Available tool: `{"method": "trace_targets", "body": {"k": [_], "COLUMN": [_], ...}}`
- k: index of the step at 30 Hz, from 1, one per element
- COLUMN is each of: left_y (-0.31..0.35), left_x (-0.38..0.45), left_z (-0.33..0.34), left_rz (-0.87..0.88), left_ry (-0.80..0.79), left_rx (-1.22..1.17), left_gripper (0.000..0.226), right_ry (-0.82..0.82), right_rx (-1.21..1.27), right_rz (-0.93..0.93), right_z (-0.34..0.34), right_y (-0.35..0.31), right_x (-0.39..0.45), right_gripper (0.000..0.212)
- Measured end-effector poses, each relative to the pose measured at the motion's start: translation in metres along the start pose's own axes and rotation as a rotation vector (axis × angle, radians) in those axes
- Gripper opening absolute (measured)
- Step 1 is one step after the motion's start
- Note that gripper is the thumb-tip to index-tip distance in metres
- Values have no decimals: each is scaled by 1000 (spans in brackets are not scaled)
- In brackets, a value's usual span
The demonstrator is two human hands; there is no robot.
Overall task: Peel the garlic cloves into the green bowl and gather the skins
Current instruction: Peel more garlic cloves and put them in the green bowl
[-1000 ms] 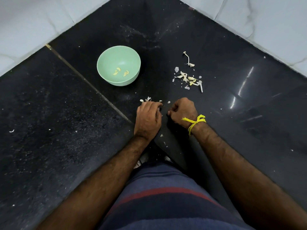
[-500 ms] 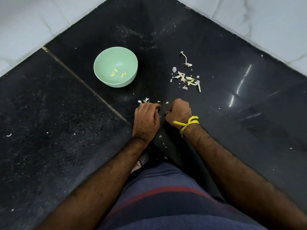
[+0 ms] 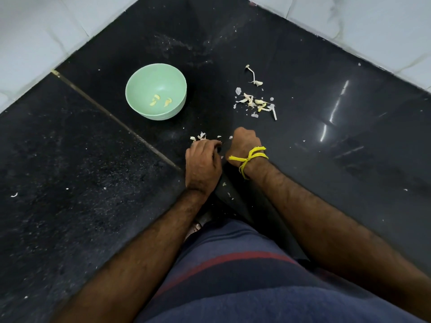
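Observation:
The green bowl stands on the black stone floor at the upper left, with three peeled garlic cloves in its bottom. My left hand and my right hand sit close together just above the floor in front of it. Their fingers curl inward and meet fingertip to fingertip. Whatever small thing they pinch is hidden between them. A few garlic skins lie right by my left fingertips. A larger pile of skins and unpeeled bits lies beyond my right hand, with a garlic stem behind it.
A yellow thread is tied round my right wrist. White tiled walls border the black floor at the back left and back right. A pale joint line crosses the floor. My striped blue shorts fill the bottom.
Both hands stay pressed together at the same spot. My right wrist has turned a little and drawn closer to my left hand. Bowl and skins lie as before.

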State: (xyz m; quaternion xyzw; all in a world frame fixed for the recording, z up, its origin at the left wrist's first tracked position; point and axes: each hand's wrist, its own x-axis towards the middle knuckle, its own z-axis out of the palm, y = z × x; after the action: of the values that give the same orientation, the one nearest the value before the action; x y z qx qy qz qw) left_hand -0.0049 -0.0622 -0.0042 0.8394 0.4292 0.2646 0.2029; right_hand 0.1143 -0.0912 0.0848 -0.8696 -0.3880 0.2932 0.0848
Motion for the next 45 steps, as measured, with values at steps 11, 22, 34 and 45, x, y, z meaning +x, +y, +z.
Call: {"method": "trace_targets", "body": {"k": [11, 22, 34, 45], "left_y": [5, 6, 2, 4], "left_x": [2, -7, -5, -2], "left_z": [-2, -2, -1, -8], "left_rz": [28, 141, 94, 127], "left_ry": [-75, 33, -6, -14], "left_rx": [68, 44, 43, -85], "left_gripper": [14, 27, 23, 21], "right_ry": [41, 0, -19, 34], "right_rx": [-116, 77, -16, 309], "right_rz": [-116, -139, -107, -131], "right_z": [5, 6, -1, 13], "right_y": [-10, 25, 8, 43], "right_x": [1, 0, 4, 4], "right_gripper": [23, 18, 31, 7]}}
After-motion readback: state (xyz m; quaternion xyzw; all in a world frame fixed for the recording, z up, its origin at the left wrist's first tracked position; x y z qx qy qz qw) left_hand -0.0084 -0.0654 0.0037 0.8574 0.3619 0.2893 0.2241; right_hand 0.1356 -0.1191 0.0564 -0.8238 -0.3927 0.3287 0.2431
